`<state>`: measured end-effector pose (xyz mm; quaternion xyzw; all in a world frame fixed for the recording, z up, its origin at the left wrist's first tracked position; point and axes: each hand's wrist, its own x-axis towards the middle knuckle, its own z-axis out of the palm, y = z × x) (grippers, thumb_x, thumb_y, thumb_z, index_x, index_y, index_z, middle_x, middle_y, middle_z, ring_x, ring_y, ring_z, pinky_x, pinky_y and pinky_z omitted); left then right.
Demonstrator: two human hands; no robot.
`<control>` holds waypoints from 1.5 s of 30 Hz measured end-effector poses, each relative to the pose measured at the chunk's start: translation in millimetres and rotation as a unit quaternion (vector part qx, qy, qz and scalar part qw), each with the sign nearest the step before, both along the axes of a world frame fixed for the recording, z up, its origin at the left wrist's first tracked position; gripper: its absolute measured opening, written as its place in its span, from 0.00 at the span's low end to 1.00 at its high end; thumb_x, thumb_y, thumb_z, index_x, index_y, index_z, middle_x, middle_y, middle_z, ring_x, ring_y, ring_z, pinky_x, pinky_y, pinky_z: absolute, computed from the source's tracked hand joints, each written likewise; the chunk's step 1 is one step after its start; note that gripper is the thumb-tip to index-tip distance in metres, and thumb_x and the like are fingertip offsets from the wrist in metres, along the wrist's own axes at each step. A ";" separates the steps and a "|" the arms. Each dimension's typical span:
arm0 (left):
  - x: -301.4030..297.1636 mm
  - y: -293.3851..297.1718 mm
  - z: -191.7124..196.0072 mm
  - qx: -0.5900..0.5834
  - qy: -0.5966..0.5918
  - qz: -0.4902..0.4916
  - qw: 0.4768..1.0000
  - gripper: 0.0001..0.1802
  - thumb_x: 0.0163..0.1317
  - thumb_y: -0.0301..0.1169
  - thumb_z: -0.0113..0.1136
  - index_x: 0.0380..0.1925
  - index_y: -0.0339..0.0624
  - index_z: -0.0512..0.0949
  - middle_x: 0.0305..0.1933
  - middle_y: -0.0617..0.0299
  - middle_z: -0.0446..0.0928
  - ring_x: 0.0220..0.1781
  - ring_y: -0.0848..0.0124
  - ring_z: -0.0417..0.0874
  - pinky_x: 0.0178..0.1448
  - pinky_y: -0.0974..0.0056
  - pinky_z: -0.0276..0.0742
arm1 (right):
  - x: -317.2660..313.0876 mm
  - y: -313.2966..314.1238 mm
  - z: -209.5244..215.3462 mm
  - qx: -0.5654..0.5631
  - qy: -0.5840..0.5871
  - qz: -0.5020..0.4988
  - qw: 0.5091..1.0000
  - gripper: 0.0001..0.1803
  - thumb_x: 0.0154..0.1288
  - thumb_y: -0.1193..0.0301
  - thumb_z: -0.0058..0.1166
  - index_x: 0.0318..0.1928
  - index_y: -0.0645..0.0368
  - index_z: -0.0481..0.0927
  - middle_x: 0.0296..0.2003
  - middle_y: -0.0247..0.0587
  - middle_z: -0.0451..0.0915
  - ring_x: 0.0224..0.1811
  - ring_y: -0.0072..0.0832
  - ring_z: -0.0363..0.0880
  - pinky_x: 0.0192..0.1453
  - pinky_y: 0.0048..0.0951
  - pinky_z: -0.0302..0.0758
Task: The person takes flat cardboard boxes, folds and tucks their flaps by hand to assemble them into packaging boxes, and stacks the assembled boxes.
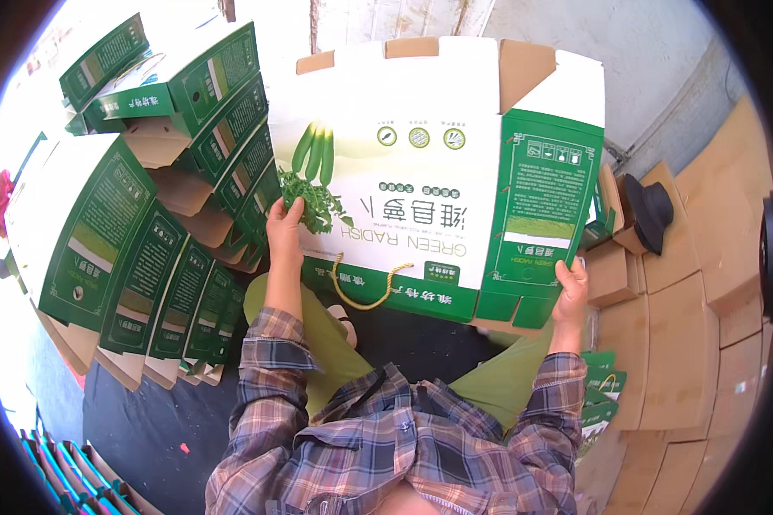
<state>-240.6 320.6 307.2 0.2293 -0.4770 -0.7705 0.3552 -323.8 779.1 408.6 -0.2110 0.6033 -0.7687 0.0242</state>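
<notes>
Before me is a large white and green cardboard carton point(378, 172), partly flattened, printed with green radishes and leaves. It appears upside down to me, and its top flaps stand unfolded along the far edge. A yellow rope handle point(365, 305) loops from the near green panel. At the left edge, my left hand point(285, 225) grips the carton with its thumb over the printed face. My right hand point(569, 287) pinches the lower corner of the green side panel, its other fingers partly hidden behind the board.
Stacks of similar green and white cartons point(137, 249) rise on my left. Brown cardboard boxes point(670, 343) line the right, with a black hat point(647, 213) on them. More green cartons point(605, 382) lie near my right elbow. Blue-edged pieces point(73, 472) sit at lower left.
</notes>
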 end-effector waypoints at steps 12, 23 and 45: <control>-8.0 30.9 5.4 0.015 0.053 -0.133 0.990 0.14 0.61 0.23 0.60 0.47 0.40 0.76 0.46 0.63 0.80 0.46 0.74 0.79 0.53 0.68 0.72 | -86.5 -8.2 -57.2 0.160 0.023 -0.246 0.956 0.31 0.61 0.82 0.52 0.66 0.67 0.61 0.57 0.45 0.71 0.58 0.29 0.70 0.63 0.30 0.65; -12.6 48.8 0.7 -0.090 -0.014 -0.140 0.986 0.16 0.57 0.26 0.65 0.47 0.40 0.77 0.44 0.65 0.81 0.44 0.76 0.79 0.52 0.68 0.71 | -95.5 -1.8 -112.9 0.169 -0.084 -0.185 0.964 0.59 0.53 0.55 0.69 0.72 0.64 0.42 0.67 0.56 0.53 0.71 0.41 0.52 0.72 0.37 0.51; 8.0 45.0 -16.5 -0.444 -0.188 -0.173 0.859 0.16 0.45 0.23 0.70 0.37 0.38 0.79 0.53 0.60 0.71 0.53 0.64 0.73 0.60 0.61 0.68 | -77.8 -22.1 -125.6 0.114 -0.130 -0.007 0.985 0.33 0.60 0.81 0.40 0.69 0.61 0.58 0.64 0.48 0.68 0.65 0.32 0.67 0.70 0.31 0.60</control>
